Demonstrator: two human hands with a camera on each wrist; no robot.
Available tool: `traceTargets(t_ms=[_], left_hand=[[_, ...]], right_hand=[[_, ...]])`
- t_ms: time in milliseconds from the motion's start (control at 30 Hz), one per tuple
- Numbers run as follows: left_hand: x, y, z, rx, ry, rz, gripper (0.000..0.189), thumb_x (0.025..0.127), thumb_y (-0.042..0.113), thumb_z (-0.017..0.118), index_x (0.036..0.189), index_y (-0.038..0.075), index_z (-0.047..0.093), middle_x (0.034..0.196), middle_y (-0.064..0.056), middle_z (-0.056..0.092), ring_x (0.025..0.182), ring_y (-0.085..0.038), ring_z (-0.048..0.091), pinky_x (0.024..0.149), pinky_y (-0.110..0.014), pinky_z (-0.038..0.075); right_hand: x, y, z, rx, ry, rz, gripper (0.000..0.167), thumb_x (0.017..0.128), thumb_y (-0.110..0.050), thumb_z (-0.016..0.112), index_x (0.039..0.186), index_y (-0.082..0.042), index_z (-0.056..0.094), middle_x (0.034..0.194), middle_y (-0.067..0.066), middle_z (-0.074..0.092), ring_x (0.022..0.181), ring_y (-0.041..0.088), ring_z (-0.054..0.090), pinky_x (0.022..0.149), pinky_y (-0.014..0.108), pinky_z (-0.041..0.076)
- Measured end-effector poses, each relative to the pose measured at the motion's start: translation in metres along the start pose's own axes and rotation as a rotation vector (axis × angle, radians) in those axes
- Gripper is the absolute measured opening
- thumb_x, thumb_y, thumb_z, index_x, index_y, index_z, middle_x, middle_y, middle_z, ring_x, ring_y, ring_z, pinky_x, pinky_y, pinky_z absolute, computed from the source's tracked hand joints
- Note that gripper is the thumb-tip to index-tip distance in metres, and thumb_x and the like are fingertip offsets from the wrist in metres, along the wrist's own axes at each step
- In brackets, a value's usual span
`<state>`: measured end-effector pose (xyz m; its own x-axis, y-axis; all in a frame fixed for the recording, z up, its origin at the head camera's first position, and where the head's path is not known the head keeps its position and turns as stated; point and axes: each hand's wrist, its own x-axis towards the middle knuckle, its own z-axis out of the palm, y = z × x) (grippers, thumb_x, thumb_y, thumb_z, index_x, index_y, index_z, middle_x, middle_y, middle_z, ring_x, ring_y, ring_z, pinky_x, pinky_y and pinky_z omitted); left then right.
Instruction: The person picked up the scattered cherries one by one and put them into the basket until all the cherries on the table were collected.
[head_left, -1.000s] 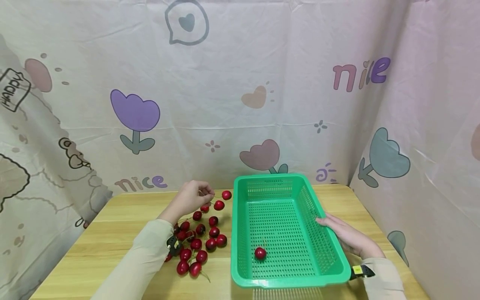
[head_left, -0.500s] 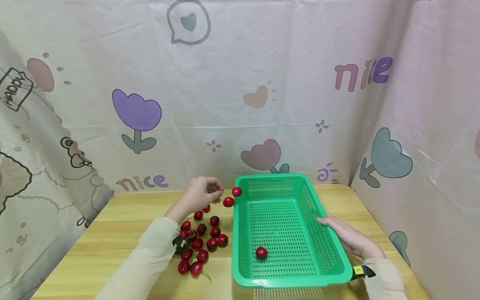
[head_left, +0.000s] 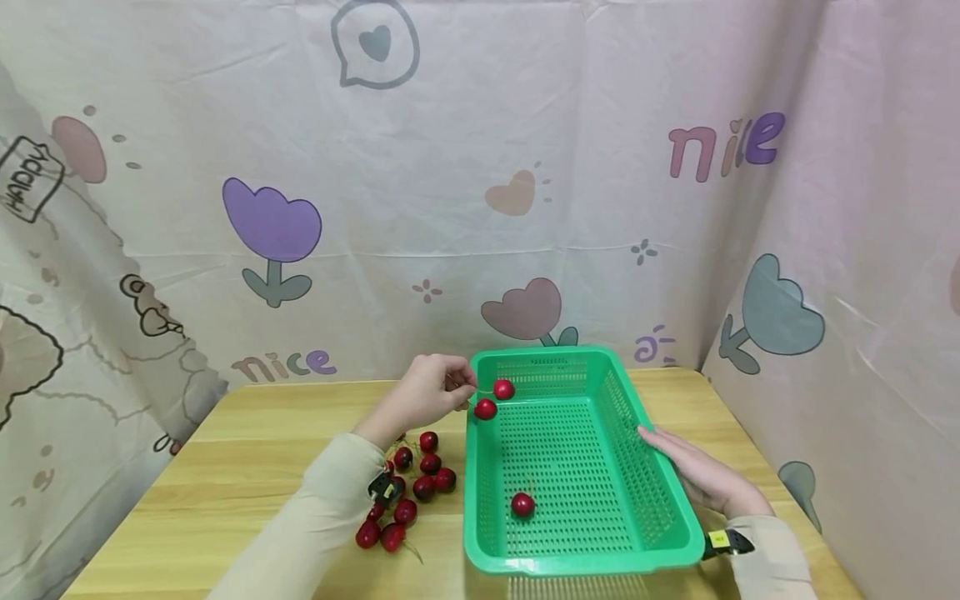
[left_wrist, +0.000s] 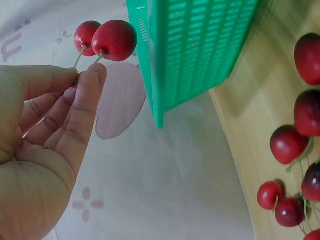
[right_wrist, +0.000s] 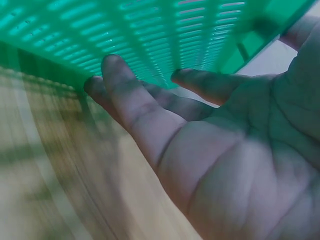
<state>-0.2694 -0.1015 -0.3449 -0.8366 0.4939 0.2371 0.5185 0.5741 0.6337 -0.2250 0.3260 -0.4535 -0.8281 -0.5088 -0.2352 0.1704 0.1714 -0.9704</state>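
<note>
My left hand (head_left: 431, 390) pinches the thin stems of two red cherries (left_wrist: 115, 41) between thumb and fingertips. In the head view these cherries (head_left: 504, 389) hang just inside the far left corner of a green plastic basket (head_left: 471, 500). One more cherry (head_left: 522, 505) lies on the basket's perforated floor, near its front left. My right hand (head_left: 701, 475) holds the basket's right side, its thumb over the rim and its fingers (right_wrist: 117, 70) against the outer slotted wall. Several dark red cherries (head_left: 423, 487) lie on the table left of the basket, partly hidden by my left forearm.
The wooden table (head_left: 247, 442) carries the basket and the loose cherries (left_wrist: 289, 145). A printed cloth (head_left: 420, 167) hangs behind the table and along both sides. The basket's left rim stands between the loose cherries and its inside.
My left hand has moved right, carrying the two cherries by their stems from the table side over the basket's left rim. My right hand and the basket have stayed nearly still.
</note>
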Motion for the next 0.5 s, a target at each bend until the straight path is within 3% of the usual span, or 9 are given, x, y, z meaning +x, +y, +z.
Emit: traceTargets(t_ms=[167,500], left_hand=[[0.004,0.004,0.010,0.030,-0.040,0.021,0.008,0.099,0.004,0.071,0.094,0.009,0.074,0.085,-0.006,0.076,0.068,-0.006,0.068,0.068,-0.023,0.059],[0.012,0.012,0.031,0.121,-0.118,0.082,0.013,0.098,0.001,0.072,0.090,0.012,0.073,0.080,0.003,0.072,0.071,-0.006,0.063,0.070,-0.020,0.057]], right_hand=[[0.002,-0.002,-0.002,0.026,-0.027,-0.046,0.083,0.117,-0.051,0.021,0.164,0.013,-0.005,0.137,0.018,0.063,0.120,0.025,0.072,0.103,0.045,0.061],[0.003,-0.002,-0.001,0.016,0.027,-0.056,0.082,0.117,-0.048,0.025,0.164,0.014,-0.002,0.132,0.012,0.063,0.116,0.020,0.072,0.101,0.041,0.062]])
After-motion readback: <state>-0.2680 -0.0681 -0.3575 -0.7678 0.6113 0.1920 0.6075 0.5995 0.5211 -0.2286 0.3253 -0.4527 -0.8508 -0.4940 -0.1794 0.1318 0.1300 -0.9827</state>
